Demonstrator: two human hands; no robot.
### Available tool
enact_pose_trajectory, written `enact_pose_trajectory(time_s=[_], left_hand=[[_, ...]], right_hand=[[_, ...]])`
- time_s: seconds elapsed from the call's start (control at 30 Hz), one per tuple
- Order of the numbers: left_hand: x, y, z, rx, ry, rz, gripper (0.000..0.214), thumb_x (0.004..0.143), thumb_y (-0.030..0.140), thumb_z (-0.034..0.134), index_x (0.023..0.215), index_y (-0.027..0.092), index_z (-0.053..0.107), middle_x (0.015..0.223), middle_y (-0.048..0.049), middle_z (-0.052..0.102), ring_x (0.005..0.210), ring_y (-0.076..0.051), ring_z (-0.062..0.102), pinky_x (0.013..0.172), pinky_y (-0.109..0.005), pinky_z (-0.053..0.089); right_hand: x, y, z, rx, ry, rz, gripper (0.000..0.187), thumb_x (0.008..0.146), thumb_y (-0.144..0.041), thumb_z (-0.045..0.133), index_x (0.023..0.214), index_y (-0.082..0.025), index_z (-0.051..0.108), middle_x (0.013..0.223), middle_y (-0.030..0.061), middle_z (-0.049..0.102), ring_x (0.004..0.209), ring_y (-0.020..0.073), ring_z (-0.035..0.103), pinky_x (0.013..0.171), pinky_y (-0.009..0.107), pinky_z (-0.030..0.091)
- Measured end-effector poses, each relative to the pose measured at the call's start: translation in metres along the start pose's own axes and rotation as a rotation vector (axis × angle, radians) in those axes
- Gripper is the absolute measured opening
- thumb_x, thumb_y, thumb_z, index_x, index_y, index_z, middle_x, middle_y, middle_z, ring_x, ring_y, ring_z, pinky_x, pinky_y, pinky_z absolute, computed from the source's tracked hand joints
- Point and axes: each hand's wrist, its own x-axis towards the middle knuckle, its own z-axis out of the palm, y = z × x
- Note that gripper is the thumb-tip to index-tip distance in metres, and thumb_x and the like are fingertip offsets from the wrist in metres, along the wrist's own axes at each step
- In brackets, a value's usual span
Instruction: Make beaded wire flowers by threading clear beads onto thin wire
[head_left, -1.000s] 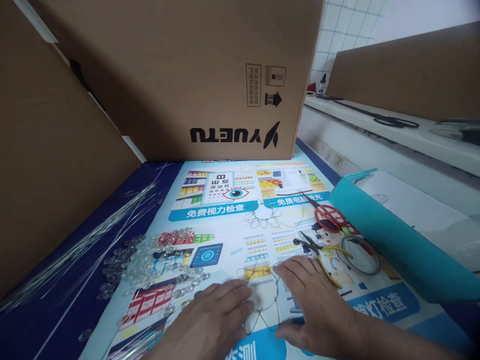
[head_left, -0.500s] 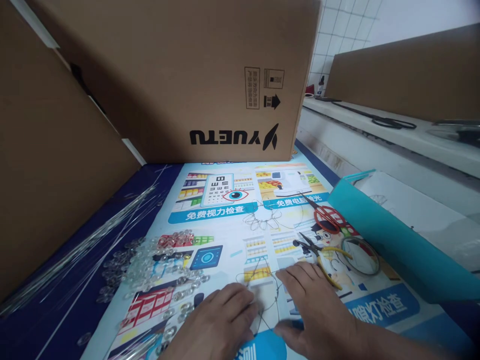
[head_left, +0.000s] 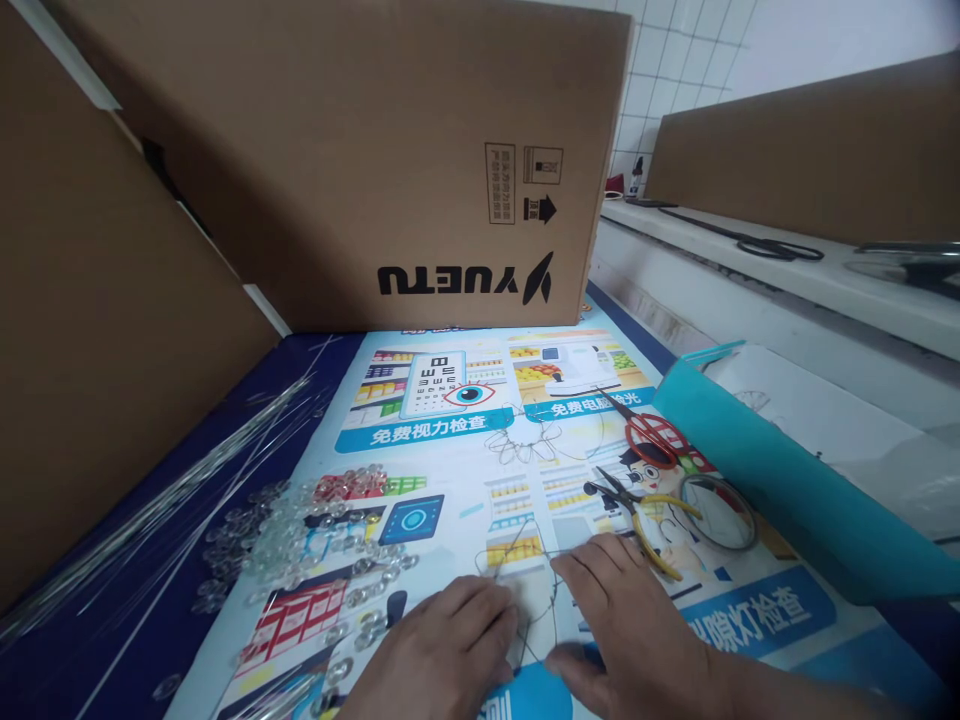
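Bent wire toward the counter's front edge.
Left hand curled beside it, grip unclear; right hand open at its other side; clear beads toward the left edge.

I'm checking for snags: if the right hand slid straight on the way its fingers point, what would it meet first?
The right hand would probably meet the bent wire frame just ahead first; they may already touch.

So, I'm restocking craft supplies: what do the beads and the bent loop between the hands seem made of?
Beads: clear plastic or possibly glass, glossy; they look see-through with bright highlights. Bent loop: likely metal wire, dull grey-looking; the thin strand shows sharp bends.
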Motion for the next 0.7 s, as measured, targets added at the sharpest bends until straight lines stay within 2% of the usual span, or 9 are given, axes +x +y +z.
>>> enact_pose_trajectory(time_s=[0.3, 0.43, 0.53, 0.7], left_hand=[[0.0001, 0.0046, 0.0008, 0.076, -0.04, -0.028, 0.026, 0.086, 0.023, 0.057, 0.112, 0.019, 0.059, 0.113, -0.0027, 0.065, 0.105, -0.024, 0.058, 0.084, -0.036, 0.055], [0.0002, 0.0071, -0.003, 0.071, 0.018, -0.046, 0.023, 0.086, 0.023, 0.058, 0.109, 0.019, 0.061, 0.111, -0.0024, 0.066, 0.102, -0.023, 0.06, 0.086, -0.034, 0.055], [-0.0008, 0.006, -0.0056, 0.06, 0.068, -0.007, 0.023, 0.086, 0.024, 0.056, 0.108, 0.018, 0.062, 0.109, -0.0031, 0.068, 0.099, -0.024, 0.062, 0.081, -0.036, 0.057], [-0.0013, 0.0034, -0.0074, 0.078, 0.067, 0.017, 0.029, 0.086, 0.025, 0.056, 0.114, 0.018, 0.06, 0.113, -0.0043, 0.067, 0.102, -0.025, 0.062, 0.08, -0.039, 0.058]], right_hand=[[-0.001, -0.0019, -0.004, 0.045, -0.054, 0.016, 0.052, 0.073, -0.036, 0.062, 0.119, -0.012, 0.056, 0.111, 0.0137, 0.058, 0.101, 0.0309, 0.045, 0.096, 0.049, 0.031], [-0.0005, -0.0025, -0.0072, 0.082, -0.088, 0.038, 0.052, 0.074, -0.035, 0.06, 0.121, -0.013, 0.054, 0.113, 0.0127, 0.056, 0.104, 0.0298, 0.043, 0.097, 0.047, 0.029], [-0.0004, -0.002, -0.0076, 0.109, -0.084, 0.04, 0.051, 0.074, -0.034, 0.059, 0.121, -0.014, 0.053, 0.113, 0.0114, 0.055, 0.103, 0.0287, 0.042, 0.096, 0.046, 0.03], [-0.0007, -0.0007, -0.0063, 0.105, -0.074, 0.019, 0.051, 0.075, -0.033, 0.059, 0.122, -0.014, 0.052, 0.113, 0.0112, 0.054, 0.103, 0.0287, 0.041, 0.096, 0.047, 0.029]])
